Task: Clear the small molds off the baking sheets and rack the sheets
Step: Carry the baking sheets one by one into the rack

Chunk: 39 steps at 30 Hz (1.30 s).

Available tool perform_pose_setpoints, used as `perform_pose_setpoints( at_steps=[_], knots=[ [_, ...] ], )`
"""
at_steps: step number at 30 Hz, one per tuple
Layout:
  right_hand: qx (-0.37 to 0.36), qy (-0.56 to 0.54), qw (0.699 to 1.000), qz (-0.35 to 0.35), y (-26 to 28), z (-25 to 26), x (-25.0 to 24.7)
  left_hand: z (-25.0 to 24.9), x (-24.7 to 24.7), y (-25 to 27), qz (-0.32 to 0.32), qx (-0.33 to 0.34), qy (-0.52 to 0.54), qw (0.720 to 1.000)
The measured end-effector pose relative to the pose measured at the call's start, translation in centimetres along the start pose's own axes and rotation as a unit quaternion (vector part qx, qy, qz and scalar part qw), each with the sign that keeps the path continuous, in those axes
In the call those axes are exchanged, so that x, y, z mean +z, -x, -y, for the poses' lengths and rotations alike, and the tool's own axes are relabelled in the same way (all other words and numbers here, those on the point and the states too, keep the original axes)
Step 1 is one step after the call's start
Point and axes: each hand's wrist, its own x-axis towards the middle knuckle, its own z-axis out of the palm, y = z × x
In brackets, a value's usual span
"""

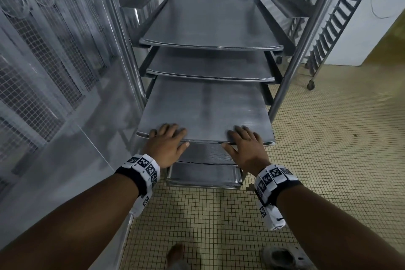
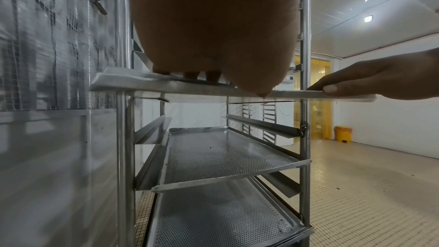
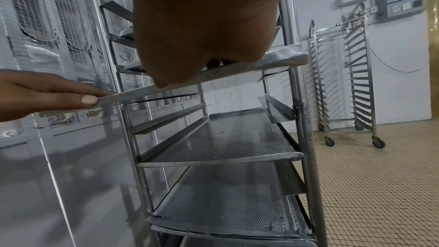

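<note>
A bare metal baking sheet (image 1: pixel 203 107) sticks halfway out of the steel rack (image 1: pixel 291 68) on its third visible runner level. My left hand (image 1: pixel 168 138) holds its near edge at the left, fingers flat on top and thumb against the rim. My right hand (image 1: pixel 243 140) holds the same edge at the right in the same way. The left wrist view shows the sheet's rim (image 2: pixel 166 86) with my right hand (image 2: pixel 380 82) pinching it. In the right wrist view my left hand (image 3: pixel 47 91) pinches it. No small molds are in view.
Two plain sheets (image 1: pixel 208 19) sit on the runners above. Perforated sheets (image 2: pixel 221 155) lie on the levels below. A wire-mesh metal wall (image 1: pixel 32 50) stands close on the left. A second wheeled rack (image 3: pixel 356 82) stands back right on the tiled floor. A yellow bin (image 2: pixel 343 133) stands far off.
</note>
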Motion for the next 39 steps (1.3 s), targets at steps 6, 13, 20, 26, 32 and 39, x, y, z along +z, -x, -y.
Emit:
perform_pose_setpoints(
  at_steps=[6, 13, 20, 26, 32, 39],
  knots=[
    [-0.002, 0.002, 1.000, -0.012, -2.5, -0.8, 0.3, 0.8, 0.1, -2.5, -0.003, -0.003, -0.009, 1.000],
    [0.001, 0.012, 1.000, -0.021, -5.9, -1.6, 0.2, 2.1, 0.3, -6.2, -0.014, 0.001, -0.017, 1.000],
    [0.003, 0.013, 1.000, -0.022, -9.5, -2.5, 0.0, 3.1, 0.3, -9.7, -0.025, 0.003, -0.012, 1.000],
    [0.005, 0.031, 0.999, -0.039, -12.0, -3.3, 0.1, 3.8, 0.6, -12.5, -0.047, -0.001, -0.007, 0.999],
    [0.005, 0.025, 0.999, -0.043, -14.6, -3.9, -0.2, 4.5, 0.4, -15.2, -0.038, -0.005, -0.005, 0.999],
    [0.017, 0.018, 1.000, -0.015, -16.1, -4.2, -0.7, 4.9, 0.2, -16.5, -0.026, -0.012, -0.005, 1.000]
  ],
)
